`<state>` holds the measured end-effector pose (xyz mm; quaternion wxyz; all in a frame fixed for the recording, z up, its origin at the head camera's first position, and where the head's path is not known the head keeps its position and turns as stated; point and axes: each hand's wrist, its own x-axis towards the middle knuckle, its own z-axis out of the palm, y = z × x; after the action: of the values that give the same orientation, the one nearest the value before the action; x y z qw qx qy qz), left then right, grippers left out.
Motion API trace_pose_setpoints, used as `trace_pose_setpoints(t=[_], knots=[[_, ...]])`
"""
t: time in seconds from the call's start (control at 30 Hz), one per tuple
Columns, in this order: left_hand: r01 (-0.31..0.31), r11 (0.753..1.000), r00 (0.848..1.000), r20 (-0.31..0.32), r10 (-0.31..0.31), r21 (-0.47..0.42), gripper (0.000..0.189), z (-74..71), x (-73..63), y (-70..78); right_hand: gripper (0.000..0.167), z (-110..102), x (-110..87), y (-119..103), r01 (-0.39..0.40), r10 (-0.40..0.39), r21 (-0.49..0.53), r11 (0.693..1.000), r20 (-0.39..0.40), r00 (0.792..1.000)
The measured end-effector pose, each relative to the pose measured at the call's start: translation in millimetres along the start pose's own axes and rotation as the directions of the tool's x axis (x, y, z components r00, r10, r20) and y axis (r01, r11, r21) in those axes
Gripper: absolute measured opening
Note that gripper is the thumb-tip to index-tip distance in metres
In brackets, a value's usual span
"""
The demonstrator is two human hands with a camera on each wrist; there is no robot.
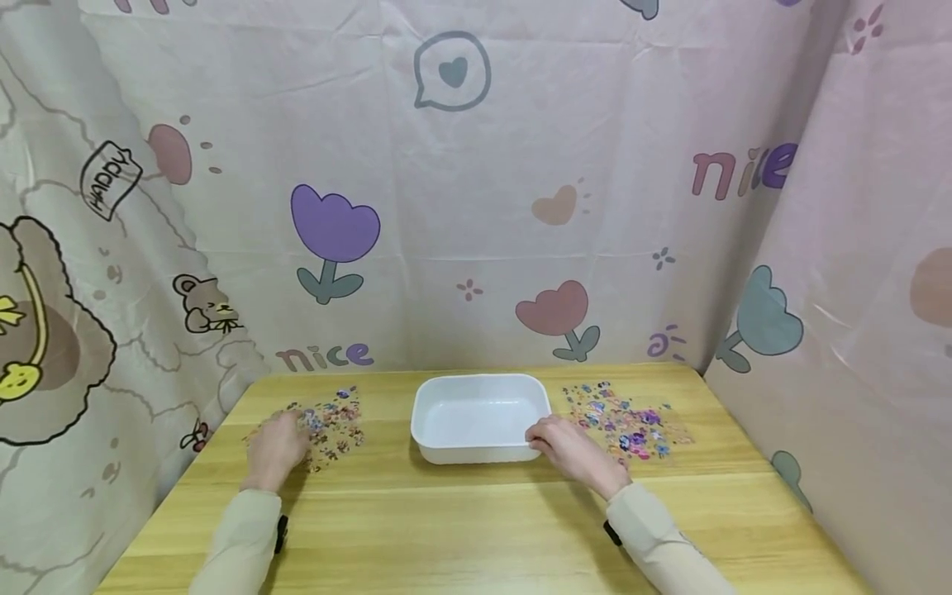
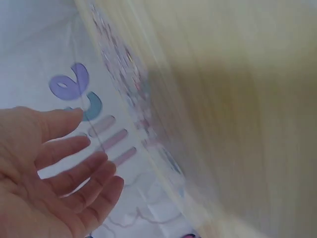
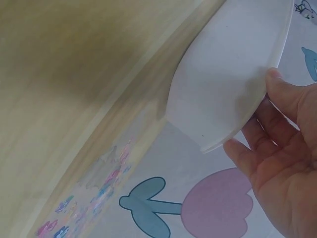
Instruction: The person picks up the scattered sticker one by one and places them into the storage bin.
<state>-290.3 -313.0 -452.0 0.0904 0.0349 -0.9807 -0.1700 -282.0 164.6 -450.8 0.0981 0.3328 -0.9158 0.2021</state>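
Note:
A white rectangular tub (image 1: 476, 453) with rounded corners stands on the wooden table, its inside bare. My right hand (image 1: 568, 446) grips the tub's rim at the near right corner. In the right wrist view, the thumb of that hand (image 3: 285, 144) lies along the tub's edge (image 3: 218, 74) with fingers curled at the rim. My left hand (image 1: 277, 446) hovers at the left spread of small colourful flower-like pieces (image 1: 338, 426). Loosely bent fingers and a bare palm show on this hand (image 2: 64, 168) in the left wrist view.
A second spread of small colourful pieces (image 1: 632, 426) lies right of the tub, beside my right forearm. Patterned cloth (image 1: 461, 182) hangs behind the wooden table (image 1: 446, 529) and along both sides.

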Motion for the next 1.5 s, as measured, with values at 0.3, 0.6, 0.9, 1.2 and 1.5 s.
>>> trace_pose_setpoints(t=[0.3,0.6,0.9,1.2,1.5], knots=[[0.129,0.992,0.991,0.024,-0.129,0.001,0.044,-12.0,7.1,-31.9,0.009,-3,0.8,1,0.043,-0.043,-0.028,0.999,0.002,0.999],[0.175,0.983,0.982,0.059,-0.178,0.047,0.028,-16.6,14.3,-65.2,0.009,-3,0.7,0,0.054,-0.054,-0.037,0.998,0.007,0.999],[0.116,0.983,0.964,0.222,-0.145,0.14,0.061,-8.7,20.4,-79.0,0.01,-3,1.8,-1,0.045,-0.045,-0.034,0.998,0.018,0.999],[0.122,0.982,0.954,0.256,-0.156,0.142,0.06,-10.9,24.7,-72.3,0.009,-2,0.9,1,0.051,-0.051,-0.023,0.998,0.004,0.999],[0.122,0.987,0.951,0.273,-0.146,0.102,0.034,-19.2,23.1,-73.0,0.01,-4,1.7,1,0.052,-0.052,-0.041,0.998,0.004,0.999]])
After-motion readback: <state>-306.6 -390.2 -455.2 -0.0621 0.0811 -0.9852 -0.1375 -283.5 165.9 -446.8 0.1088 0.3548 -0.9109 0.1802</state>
